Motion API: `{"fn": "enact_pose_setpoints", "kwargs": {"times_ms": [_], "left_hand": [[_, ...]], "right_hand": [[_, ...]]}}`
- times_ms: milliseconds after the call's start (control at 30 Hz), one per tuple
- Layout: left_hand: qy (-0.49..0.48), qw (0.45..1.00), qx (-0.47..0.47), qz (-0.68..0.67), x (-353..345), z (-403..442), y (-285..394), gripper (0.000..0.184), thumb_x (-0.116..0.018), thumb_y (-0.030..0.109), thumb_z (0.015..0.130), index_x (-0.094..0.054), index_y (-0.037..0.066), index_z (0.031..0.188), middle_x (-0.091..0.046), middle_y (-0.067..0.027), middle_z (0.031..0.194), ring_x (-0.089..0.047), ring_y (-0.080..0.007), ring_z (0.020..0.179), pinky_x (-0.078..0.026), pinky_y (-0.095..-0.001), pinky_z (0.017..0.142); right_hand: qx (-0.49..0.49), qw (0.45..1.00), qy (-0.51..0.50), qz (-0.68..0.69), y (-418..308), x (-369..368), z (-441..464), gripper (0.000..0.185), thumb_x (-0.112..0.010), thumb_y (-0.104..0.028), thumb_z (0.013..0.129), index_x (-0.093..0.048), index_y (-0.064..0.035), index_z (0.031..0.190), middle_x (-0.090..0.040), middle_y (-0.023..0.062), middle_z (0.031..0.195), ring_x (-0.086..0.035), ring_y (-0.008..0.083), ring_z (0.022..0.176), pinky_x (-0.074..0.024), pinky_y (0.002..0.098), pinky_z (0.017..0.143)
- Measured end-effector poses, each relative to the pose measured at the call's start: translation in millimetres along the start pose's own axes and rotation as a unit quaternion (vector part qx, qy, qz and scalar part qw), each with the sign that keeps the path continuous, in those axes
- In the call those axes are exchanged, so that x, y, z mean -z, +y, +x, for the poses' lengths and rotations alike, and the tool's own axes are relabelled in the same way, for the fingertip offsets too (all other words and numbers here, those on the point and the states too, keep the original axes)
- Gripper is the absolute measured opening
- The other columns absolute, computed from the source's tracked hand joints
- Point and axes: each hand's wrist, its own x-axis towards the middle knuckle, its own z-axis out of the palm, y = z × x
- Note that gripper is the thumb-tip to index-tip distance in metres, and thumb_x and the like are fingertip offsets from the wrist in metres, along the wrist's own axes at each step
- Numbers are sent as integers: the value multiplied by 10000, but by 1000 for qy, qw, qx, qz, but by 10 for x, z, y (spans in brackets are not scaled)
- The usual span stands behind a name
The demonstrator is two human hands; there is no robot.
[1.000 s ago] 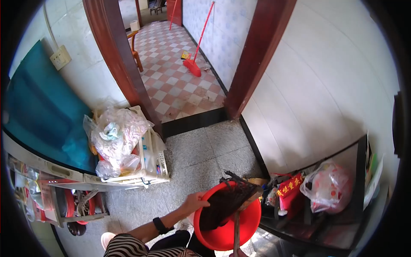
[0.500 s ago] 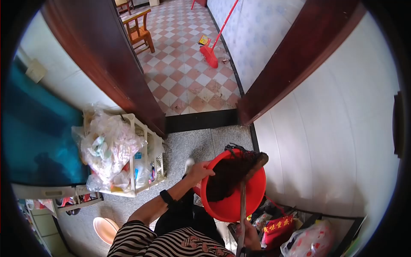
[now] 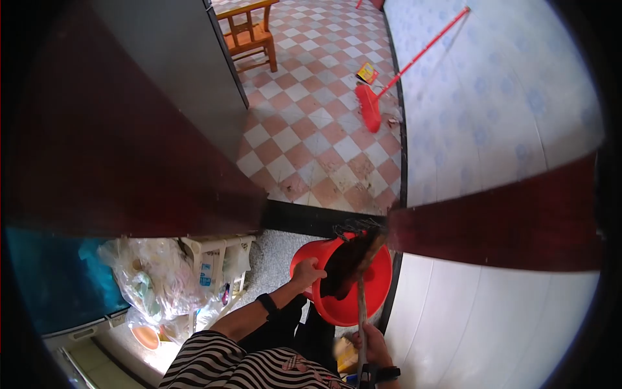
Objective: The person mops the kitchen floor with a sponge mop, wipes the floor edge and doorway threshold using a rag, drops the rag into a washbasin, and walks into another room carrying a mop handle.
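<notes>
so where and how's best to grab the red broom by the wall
Probably the upper part of its slim red handle, coming from the room side: it slants up toward the wall, with the broom head down on the tiled floor.

Worn on the person's head, a single wide-angle camera looks forward and steeply down through a doorway framed in dark red wood (image 3: 499,223). The black-and-white striped shirt (image 3: 253,363) sits closest, toward 7 o'clock. The left hand (image 3: 309,272) at 6 o'clock, the right hand (image 3: 374,343) on a rough wooden handle (image 3: 361,305) at 5 and the round red plastic bucket (image 3: 346,308) appear near, while pink-and-white checkered floor tiles (image 3: 304,129) stretch away toward 12.
</notes>
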Motion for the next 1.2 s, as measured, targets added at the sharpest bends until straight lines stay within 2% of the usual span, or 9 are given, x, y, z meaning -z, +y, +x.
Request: {"fn": "enact_pose_setpoints", "kwargs": {"times_ms": [200,433,533,667,733,1033,1100,1133,1200], "left_hand": [[47,998,21,24,45,1018,360,265,-660,232,529,-502,45,632,-508,-86,561,-538,-203,562,-416,-337,529],[80,987,138,-23,363,2145,446,279,-678,217,550,-472,45,625,-477,-47,559,-503,-165,552,-405,-306,506],[156,984,89,-2,616,2692,271,285,-667,242,515,-472,53,600,-462,-55,529,-495,-173,509,-369,-339,473],[154,966,142,-151,1077,3568,-123,263,-651,238,530,-499,55,643,-507,-51,577,-496,-168,497,-379,-323,453],[191,929,161,-272,1423,3922,-159,147,-642,89,559,-529,82,652,-489,16,572,-472,-113,498,-377,-258,422],[266,863,117,-413,2478,4969,-971,276,-629,157,619,-528,94,867,-549,-20,779,-546,-151,708,-466,-276,547],[310,829,127,-449,2568,5096,-1168,311,-624,179,645,-516,64,913,-541,-49,795,-539,-168,677,-466,-299,648],[314,825,132,-452,2591,5131,-1277,311,-624,179,645,-516,64,913,-541,-49,795,-539,-168,677,-466,-299,648],[367,776,101,-504,2587,5025,-1413,362,-602,213,698,-486,51,1000,-531,-92,909,-560,-186,753,-471,-310,718]], "right_hand": [[-34,981,-61,-181,-952,-520,297,201,-498,-196,810,-425,-47,922,-487,62,625,-458,148,484,-401,255,441],[-51,956,7,-288,-1886,-1042,504,139,-547,-68,765,-412,-53,791,-415,11,578,-398,91,440,-338,218,386],[-41,943,-9,-330,-2310,-1432,961,117,-536,-49,756,-420,-48,771,-410,-4,570,-384,76,434,-324,215,384],[-26,915,-25,-402,-2673,-2114,1856,108,-539,-75,752,-449,-37,799,-424,-1,567,-414,76,446,-349,211,390],[-20,896,-29,-442,-2824,-2573,2269,126,-533,-95,754,-474,-21,838,-435,7,569,-440,83,459,-375,213,399],[124,803,-76,-578,-3002,-4045,4070,279,-528,-107,752,-451,-52,1015,-442,16,534,-431,77,392,-351,220,332],[245,640,-79,-724,-2983,-4261,4382,419,-535,-101,729,-415,-90,1130,-513,83,564,-523,180,448,-417,313,392],[239,637,-83,-728,-2990,-4395,4488,419,-535,-101,729,-415,-90,1130,-513,83,564,-523,180,448,-417,313,392],[310,521,-109,-788,-3025,-4674,4574,493,-532,-103,713,-386,-124,1183,-562,153,633,-574,300,578,-456,404,519]]}}
